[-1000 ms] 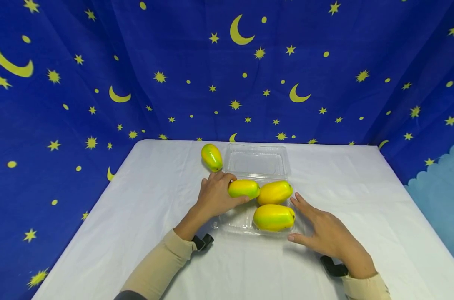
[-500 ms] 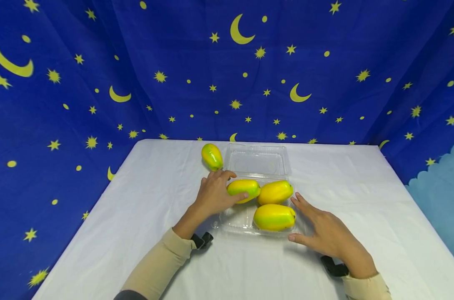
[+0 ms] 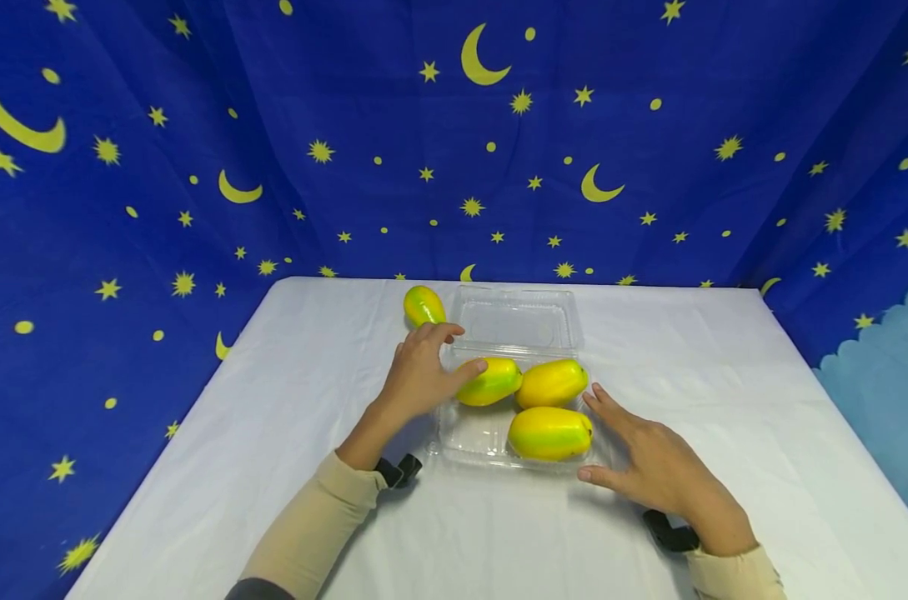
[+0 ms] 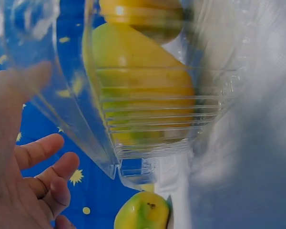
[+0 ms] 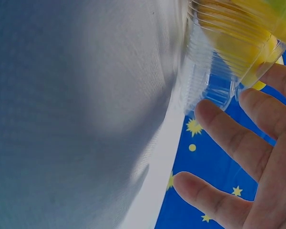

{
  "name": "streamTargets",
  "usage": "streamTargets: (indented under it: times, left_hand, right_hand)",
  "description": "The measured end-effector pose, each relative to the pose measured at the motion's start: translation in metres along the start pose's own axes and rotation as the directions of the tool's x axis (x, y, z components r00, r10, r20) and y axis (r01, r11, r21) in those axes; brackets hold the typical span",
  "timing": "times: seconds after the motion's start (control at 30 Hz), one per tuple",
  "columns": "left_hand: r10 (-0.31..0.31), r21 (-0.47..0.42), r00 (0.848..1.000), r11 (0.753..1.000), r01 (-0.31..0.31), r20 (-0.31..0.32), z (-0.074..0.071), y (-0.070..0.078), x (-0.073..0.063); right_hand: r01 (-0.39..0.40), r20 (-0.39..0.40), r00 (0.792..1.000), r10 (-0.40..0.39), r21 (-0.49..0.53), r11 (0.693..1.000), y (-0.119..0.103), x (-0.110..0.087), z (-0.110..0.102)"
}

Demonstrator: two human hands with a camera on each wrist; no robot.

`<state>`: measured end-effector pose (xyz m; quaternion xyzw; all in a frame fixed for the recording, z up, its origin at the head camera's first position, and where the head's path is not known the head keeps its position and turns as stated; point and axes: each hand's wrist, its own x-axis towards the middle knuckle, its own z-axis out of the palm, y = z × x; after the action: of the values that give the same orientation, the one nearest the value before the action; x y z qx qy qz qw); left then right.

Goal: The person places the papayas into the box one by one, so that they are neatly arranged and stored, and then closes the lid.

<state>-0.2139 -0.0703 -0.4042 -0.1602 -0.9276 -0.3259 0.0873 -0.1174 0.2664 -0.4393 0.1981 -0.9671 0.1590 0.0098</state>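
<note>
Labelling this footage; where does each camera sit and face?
Head: worn on head, faces forward, down at yellow-green oval fruits, clear plastic container; left hand, right hand show.
Left wrist: on wrist, faces container's side; left fingers show.
Right wrist: on wrist, faces container, white cloth; right fingers show.
Shared by both wrists: container.

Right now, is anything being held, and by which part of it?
Nothing is held: the left hand is near a yellow-green fruit, the right hand near the clear container.
</note>
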Motion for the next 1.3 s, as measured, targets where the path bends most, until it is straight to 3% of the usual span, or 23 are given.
streamTargets:
  times: [0.13,0.57,0.97,1.3]
  left_hand:
    - [0.023,-0.009,0.999,1.000,-0.023,-0.034,-0.004,-0.003,0.004]
    - [0.008,-0.078,0.990,0.997,-0.019,-0.141,-0.028,-0.013,0.020]
    - [-0.016,-0.162,0.990,0.987,-0.008,-0.143,-0.038,-0.022,0.036]
    - [-0.052,-0.199,0.989,0.980,0.024,-0.136,-0.028,-0.047,0.053]
  right_hand:
    - [-0.003,0.002,1.000,0.003,0.004,1.000,0.000,0.000,0.000]
    - [0.006,0.000,1.000,-0.006,0.007,1.000,0.002,0.000,0.001]
    - [0.001,0.003,1.000,-0.001,0.022,1.000,-0.001,0.001,0.001]
    - [-0.006,0.006,1.000,0.006,0.021,1.000,0.001,0.000,0.000]
